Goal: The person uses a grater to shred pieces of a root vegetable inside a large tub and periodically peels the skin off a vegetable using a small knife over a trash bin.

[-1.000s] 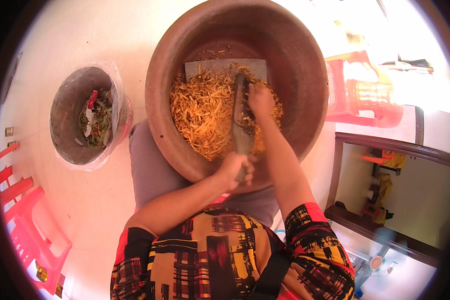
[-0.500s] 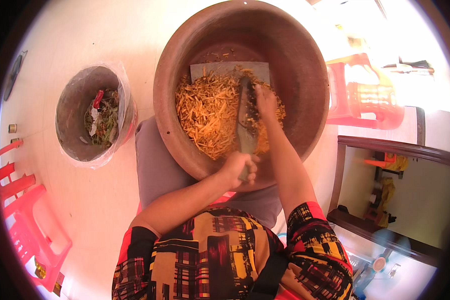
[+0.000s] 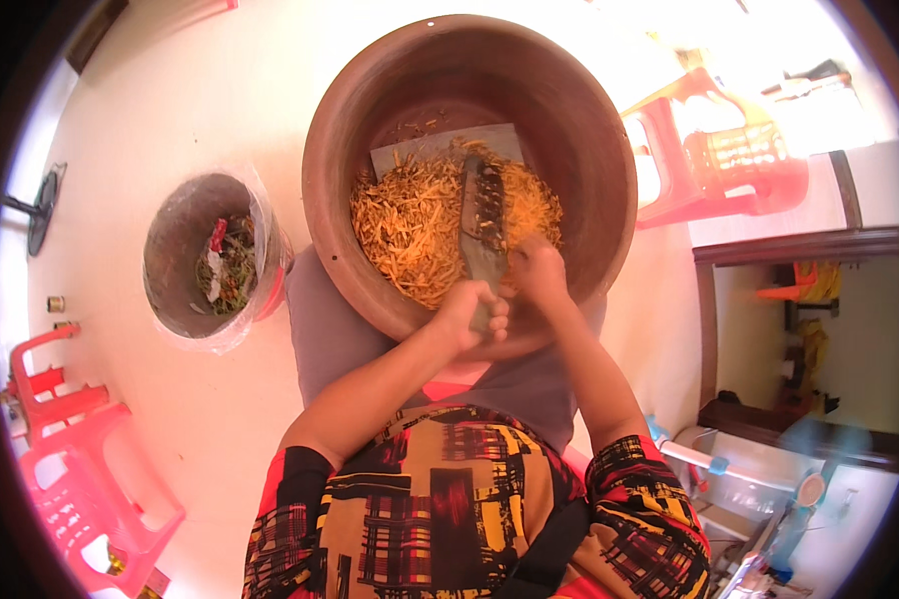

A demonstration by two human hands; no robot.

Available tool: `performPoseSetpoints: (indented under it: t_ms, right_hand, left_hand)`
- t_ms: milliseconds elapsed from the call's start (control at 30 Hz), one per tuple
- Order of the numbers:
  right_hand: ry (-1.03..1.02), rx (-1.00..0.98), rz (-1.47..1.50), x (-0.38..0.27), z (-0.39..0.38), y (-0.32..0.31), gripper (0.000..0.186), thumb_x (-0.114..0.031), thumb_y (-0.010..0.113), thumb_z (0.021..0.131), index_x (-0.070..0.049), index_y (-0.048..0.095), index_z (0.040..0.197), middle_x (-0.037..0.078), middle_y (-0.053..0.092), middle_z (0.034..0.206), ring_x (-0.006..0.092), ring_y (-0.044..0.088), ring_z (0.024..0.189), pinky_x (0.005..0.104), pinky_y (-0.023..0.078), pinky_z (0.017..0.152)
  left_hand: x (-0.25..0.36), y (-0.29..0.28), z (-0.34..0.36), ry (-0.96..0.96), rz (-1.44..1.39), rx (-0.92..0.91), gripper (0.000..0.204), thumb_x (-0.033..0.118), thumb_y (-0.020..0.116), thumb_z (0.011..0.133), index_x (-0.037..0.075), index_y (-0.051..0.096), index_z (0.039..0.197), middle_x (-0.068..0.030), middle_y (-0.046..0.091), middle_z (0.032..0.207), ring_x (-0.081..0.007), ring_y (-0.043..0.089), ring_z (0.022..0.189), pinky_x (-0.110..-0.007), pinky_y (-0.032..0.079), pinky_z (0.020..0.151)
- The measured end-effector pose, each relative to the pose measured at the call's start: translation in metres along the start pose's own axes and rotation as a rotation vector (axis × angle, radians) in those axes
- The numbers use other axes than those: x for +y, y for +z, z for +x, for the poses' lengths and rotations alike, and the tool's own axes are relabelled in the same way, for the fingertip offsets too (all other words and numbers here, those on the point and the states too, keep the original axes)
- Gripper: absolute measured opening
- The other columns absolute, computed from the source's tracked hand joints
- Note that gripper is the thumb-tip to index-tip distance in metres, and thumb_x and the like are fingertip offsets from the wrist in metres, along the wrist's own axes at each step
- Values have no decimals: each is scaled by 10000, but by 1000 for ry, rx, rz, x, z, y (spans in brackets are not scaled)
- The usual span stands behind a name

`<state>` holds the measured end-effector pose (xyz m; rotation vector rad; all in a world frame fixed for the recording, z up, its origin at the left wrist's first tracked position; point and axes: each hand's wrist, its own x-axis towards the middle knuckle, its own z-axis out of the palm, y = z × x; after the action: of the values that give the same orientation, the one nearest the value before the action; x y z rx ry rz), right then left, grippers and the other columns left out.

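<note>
A large brown round tub [image 3: 589, 130] stands between my knees, with a heap of orange-yellow shreds [image 3: 405, 225] in it. A long, flat, paddle-shaped grater [image 3: 486, 205] with a row of slots leans over the heap, dark shreds stuck on its face. My left hand [image 3: 464, 312] is wrapped round the grater's handle at the near rim. Beside the grater's lower end, my right hand [image 3: 539, 272] is closed, slightly blurred; whatever it holds is hidden by the fingers. Behind the heap, part of a grey flat board [image 3: 501, 142] shows inside the tub.
On the left stands a plastic-lined bin [image 3: 175, 290] with plant scraps. A pink plastic chair [image 3: 155, 489] sits at the lower left, a red plastic stool [image 3: 669, 165] right of the tub. Farther right are a dark-framed glass panel [image 3: 704, 339] and a metal-framed stand [image 3: 729, 499].
My right hand has slid down along the grater towards me, from its far end to near the handle. My left hand keeps its hold. The view has shifted and turned slightly.
</note>
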<state>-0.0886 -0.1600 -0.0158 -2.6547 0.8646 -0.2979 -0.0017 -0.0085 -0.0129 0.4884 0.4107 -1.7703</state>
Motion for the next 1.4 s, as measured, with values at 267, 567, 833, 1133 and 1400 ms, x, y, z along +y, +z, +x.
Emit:
performPoseSetpoints:
  t_ms: [267,567,833,1133,1400]
  right_hand:
    - [168,200,72,1,-7,-5,145,-120,636,737,8,606,798,192,588,893,363,558,913,435,471,761]
    - [216,202,194,9,-7,-4,189,-161,606,785,26,608,808,197,591,876,362,568,870,443,472,751]
    - [206,214,313,6,-11,-15,187,-148,594,780,33,559,752,216,573,859,379,561,867,465,461,733]
    - [177,281,343,3,-9,-14,191,-162,583,786,23,554,748,201,568,838,376,564,840,465,462,723]
    - [224,220,333,5,-8,-15,213,-203,601,790,7,568,771,188,576,847,371,577,840,457,472,720]
  left_hand:
    - [17,20,-22,234,579,225,329,85,466,719,-10,459,1034,-68,448,631,-195,438,467,-400,382,451]
    - [49,38,-44,614,2062,971,364,192,560,756,-76,511,997,-276,629,830,-418,618,842,-478,475,767]
    - [50,33,-30,525,2355,1076,322,140,511,787,-78,469,1020,-281,634,855,-409,636,803,-463,499,742]
    - [68,6,-27,564,2197,932,365,117,516,760,-63,472,1075,-200,616,722,-340,622,657,-456,488,636]
    - [62,2,-14,175,311,-8,466,107,508,724,-39,489,1166,-82,496,725,-208,473,576,-366,421,572]
